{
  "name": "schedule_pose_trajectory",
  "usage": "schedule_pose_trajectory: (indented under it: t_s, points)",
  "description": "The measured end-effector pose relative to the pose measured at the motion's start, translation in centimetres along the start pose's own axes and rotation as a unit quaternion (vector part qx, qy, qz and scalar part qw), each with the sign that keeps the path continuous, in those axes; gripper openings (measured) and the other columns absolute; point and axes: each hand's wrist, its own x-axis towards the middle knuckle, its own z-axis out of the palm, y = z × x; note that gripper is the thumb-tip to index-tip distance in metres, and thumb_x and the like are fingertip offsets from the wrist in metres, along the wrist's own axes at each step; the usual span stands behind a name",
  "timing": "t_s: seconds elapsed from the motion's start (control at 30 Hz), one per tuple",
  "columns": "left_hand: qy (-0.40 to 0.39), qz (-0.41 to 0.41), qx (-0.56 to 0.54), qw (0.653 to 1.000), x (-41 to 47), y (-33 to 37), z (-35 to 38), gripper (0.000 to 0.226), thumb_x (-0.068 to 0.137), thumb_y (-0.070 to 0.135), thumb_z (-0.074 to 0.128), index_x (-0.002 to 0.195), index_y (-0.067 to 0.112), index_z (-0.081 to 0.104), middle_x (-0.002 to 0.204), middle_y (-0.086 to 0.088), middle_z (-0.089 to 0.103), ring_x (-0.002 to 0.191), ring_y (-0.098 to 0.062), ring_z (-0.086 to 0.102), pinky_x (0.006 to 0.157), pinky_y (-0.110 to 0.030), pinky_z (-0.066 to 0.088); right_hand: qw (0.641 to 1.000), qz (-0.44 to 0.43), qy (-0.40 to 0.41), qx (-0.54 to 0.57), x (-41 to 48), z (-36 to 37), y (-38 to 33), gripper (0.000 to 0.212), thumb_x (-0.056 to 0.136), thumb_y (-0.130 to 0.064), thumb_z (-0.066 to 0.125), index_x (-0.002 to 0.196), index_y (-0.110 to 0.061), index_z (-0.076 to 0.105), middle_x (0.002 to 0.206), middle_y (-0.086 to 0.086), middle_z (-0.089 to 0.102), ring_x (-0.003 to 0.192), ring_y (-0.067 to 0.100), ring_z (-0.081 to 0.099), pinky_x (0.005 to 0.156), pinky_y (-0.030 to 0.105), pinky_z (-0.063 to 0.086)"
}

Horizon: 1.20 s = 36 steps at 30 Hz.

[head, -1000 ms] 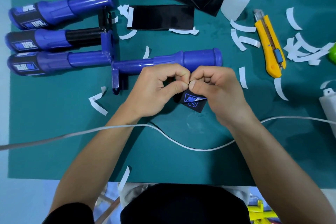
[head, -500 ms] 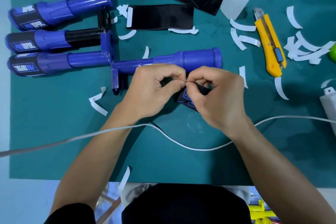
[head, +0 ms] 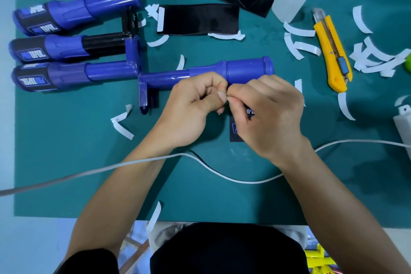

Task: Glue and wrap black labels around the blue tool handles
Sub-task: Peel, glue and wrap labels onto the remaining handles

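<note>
Teal mat [head: 66,151], black label [head: 234,137], blue lettering

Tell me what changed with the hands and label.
The right hand has rolled over the small black label with blue print, hiding most of it; the left hand still pinches it too. The unwrapped blue plastic tool handle and yellow utility knife stayed put.
</note>
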Motion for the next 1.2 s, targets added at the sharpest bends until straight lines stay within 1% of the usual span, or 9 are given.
schedule_pose_trajectory:
  t_s: [0.13, 0.23, 0.37, 0.6, 0.73, 0.83, 0.97, 1.1, 1.2]
  points:
    - [-0.017, -0.028, -0.088, 0.996, 0.1, 0.2, 0.3, 0.02, 0.097, 0.01, 0.055, 0.087, -0.006, 0.058, 0.064, -0.001, 0.055, 0.064, -0.014, 0.049, 0.071, -0.021, 0.044, 0.999, 0.033, -0.017, 0.011, 0.1, -0.2, -0.2, 0.014, 0.091, -0.005, 0.07, 0.081, -0.01, 0.078, 0.06, 0.001, 0.058, 0.056, 0.025, 0.048, 0.062, 0.026, 0.034]
    - [-0.011, -0.025, -0.107, 0.994, 0.3, 0.3, 0.7, 0.013, 0.098, 0.01, 0.056, 0.086, 0.007, 0.058, 0.065, -0.002, 0.054, 0.065, -0.015, 0.049, 0.071, -0.025, 0.042, 0.991, 0.108, -0.05, 0.063, 0.3, -0.3, -0.4, 0.013, 0.088, -0.005, 0.073, 0.078, -0.013, 0.075, 0.06, -0.008, 0.053, 0.059, 0.014, 0.045, 0.063, 0.019, 0.032]
    - [0.019, 0.031, -0.025, 0.999, 0.1, -0.4, 0.9, 0.015, 0.099, 0.016, 0.06, 0.084, 0.018, 0.057, 0.068, -0.007, 0.057, 0.067, -0.029, 0.052, 0.07, -0.04, 0.042, 0.959, 0.223, -0.103, 0.145, 0.4, -0.7, -0.6, 0.013, 0.089, -0.011, 0.07, 0.078, -0.018, 0.071, 0.056, -0.01, 0.052, 0.054, 0.009, 0.044, 0.057, 0.018, 0.036]
    - [0.039, 0.166, 0.183, 0.968, -0.2, -0.6, 0.5, 0.014, 0.101, 0.014, 0.062, 0.088, 0.012, 0.059, 0.075, 0.006, 0.054, 0.07, -0.015, 0.047, 0.068, -0.022, 0.038, 0.927, 0.279, -0.16, 0.195, 0.7, -1.1, 0.4, 0.014, 0.088, -0.008, 0.07, 0.076, -0.015, 0.069, 0.054, 0.001, 0.053, 0.049, 0.023, 0.044, 0.052, 0.03, 0.039]
    - [0.085, 0.244, 0.165, 0.952, -0.9, -0.1, 0.6, 0.009, 0.103, 0.019, 0.061, 0.094, 0.021, 0.061, 0.088, 0.012, 0.061, 0.079, -0.008, 0.056, 0.076, -0.02, 0.043, 0.874, 0.361, -0.159, 0.284, 1.9, -2.4, 2.8, 0.014, 0.084, -0.011, 0.072, 0.071, -0.017, 0.069, 0.055, 0.002, 0.056, 0.051, 0.013, 0.044, 0.051, 0.024, 0.036]
    - [0.199, 0.165, 0.113, 0.959, 0.4, -0.7, -0.4, 0.015, 0.095, 0.009, 0.068, 0.093, 0.024, 0.069, 0.085, 0.022, 0.067, 0.078, -0.004, 0.061, 0.075, -0.024, 0.048, 0.813, 0.344, -0.208, 0.422, 2.6, -3.2, 3.4, 0.005, 0.078, -0.022, 0.071, 0.074, -0.023, 0.073, 0.057, -0.002, 0.061, 0.052, 0.011, 0.05, 0.049, 0.021, 0.037]
    - [0.296, 0.093, 0.253, 0.916, 1.9, -2.2, -3.0, 0.007, 0.093, 0.017, 0.07, 0.09, 0.02, 0.075, 0.086, 0.02, 0.071, 0.082, -0.008, 0.066, 0.079, -0.03, 0.051, 0.788, 0.355, -0.252, 0.435, 2.4, -3.2, 3.8, 0.01, 0.083, -0.012, 0.069, 0.076, -0.019, 0.073, 0.059, -0.006, 0.063, 0.052, 0.008, 0.051, 0.051, 0.018, 0.039]
    - [0.311, 0.063, 0.409, 0.855, 2.6, -2.4, -3.5, 0.016, 0.096, 0.023, 0.063, 0.094, 0.019, 0.078, 0.083, -0.003, 0.075, 0.076, -0.029, 0.06, 0.08, -0.034, 0.041, 0.792, 0.365, -0.258, 0.416, 2.6, -3.1, 3.9, 0.012, 0.084, -0.013, 0.067, 0.078, -0.022, 0.073, 0.061, -0.006, 0.065, 0.055, 0.008, 0.055, 0.053, 0.016, 0.042]
    - [0.262, 0.038, 0.428, 0.864, 2.8, -2.1, -3.6, 0.027, 0.1, 0.021, 0.051, 0.104, 0.019, 0.078, 0.09, -0.01, 0.077, 0.08, -0.039, 0.061, 0.083, -0.039, 0.041, 0.817, 0.341, -0.266, 0.381, 2.3, -2.9, 3.6, 0.007, 0.083, -0.017, 0.07, 0.081, -0.023, 0.072, 0.065, 0.004, 0.066, 0.063, 0.013, 0.057, 0.056, 0.017, 0.044]
